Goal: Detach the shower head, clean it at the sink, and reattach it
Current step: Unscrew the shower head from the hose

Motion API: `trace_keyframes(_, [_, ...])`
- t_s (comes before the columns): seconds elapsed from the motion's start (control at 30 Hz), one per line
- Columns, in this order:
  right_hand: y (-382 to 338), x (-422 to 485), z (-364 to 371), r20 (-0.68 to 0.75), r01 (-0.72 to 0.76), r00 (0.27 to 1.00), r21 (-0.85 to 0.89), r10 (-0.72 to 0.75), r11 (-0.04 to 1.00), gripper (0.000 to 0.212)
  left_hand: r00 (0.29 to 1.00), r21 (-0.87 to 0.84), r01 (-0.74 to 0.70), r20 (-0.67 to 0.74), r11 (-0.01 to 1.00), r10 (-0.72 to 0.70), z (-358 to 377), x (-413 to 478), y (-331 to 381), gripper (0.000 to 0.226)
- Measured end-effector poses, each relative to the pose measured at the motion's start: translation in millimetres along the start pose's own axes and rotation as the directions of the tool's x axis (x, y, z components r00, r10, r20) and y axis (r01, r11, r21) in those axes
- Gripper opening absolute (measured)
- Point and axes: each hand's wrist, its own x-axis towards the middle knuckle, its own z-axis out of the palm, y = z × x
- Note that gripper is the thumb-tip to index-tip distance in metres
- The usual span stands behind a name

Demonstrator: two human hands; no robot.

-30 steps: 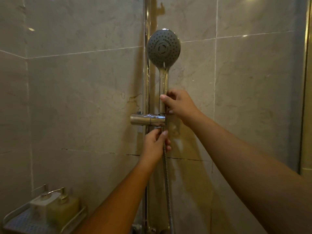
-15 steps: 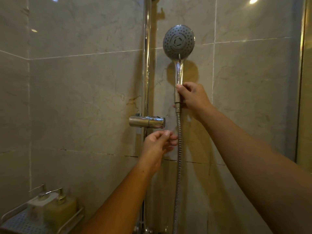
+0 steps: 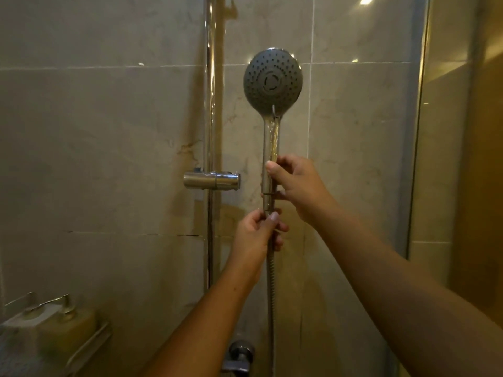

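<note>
**Shower head out of its holder, both hands on it**

Here we hold the shower head [image 3: 273, 83] upright in front of the tiled wall [image 3: 109, 131], its dark nozzle face turned toward us. It sits to the right of the chrome holder [image 3: 211, 180], clear of it and not touching. That holder is clamped on the vertical rail [image 3: 209, 104].

Our right hand [image 3: 298, 190] is closed around the lower part of the chrome handle, thumb laid across the front and fingers wrapped behind. Our left hand [image 3: 257, 234] sits just beneath it, thumb and fingers pinching the top of the metal hose [image 3: 270, 295] at the joint where it meets the handle. The two hands are close together, nearly touching. The hose hangs straight down from the left hand toward the tap fitting [image 3: 239, 355].

At the lower left, two pump bottles [image 3: 54, 325] stand on a wall shelf [image 3: 89, 346].
</note>
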Motion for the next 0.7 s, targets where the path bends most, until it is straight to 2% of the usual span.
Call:
trace_keyframes(0.1, [6.5,-32.7,12.0,-0.010,-0.069,0.998,-0.017,0.069,0.997,0.014,1.000,0.016,0.001,0.017,1.000,-0.001,-14.3,-32.4,-3.8,0.013])
trace_keyframes(0.17, [12.0,-57.2,23.3,-0.001,-0.139,0.990,-0.019,0.139,0.990,0.013,1.000,0.087,-0.005,0.026,0.996,0.003,-27.4,-53.5,-8.1,0.012])
trace_keyframes(0.27, [16.4,-95.1,41.9,0.007,-0.242,0.970,-0.011,0.242,0.970,0.019,0.999,0.221,0.007,0.048,0.975,-0.018,-47.9,-84.1,-18.6,0.014])
trace_keyframes(0.37, [18.9,-125.5,58.0,0.018,-0.341,0.940,-0.021,0.341,0.940,0.025,0.992,0.253,0.064,0.087,0.965,-0.088,-63.6,-115.4,-30.0,0.018])
trace_keyframes(0.43, [21.4,-141.5,68.5,0.048,-0.398,0.917,0.066,0.396,0.915,0.029,0.985,0.251,0.108,0.102,0.962,-0.137,-71.3,-132.0,-39.0,0.023])
trace_keyframes(0.53, [21.2,-157.7,79.9,0.082,-0.467,0.880,0.330,0.468,0.820,0.031,0.979,0.286,0.154,0.083,0.946,-0.185,-78.4,-148.1,-53.5,0.027])
trace_keyframes(0.6, [23.3,-166.7,85.6,0.063,-0.489,0.855,0.430,0.515,0.759,0.023,0.977,0.333,0.154,0.086,0.930,-0.193,-80.7,-161.5,-64.7,0.033])
trace_keyframes(0.7, [35.3,-180.4,91.2,0.022,-0.526,0.807,0.480,0.590,0.702,0.008,0.969,0.372,0.180,0.093,0.911,-0.229,-78.9,-188.7,-81.5,0.032])
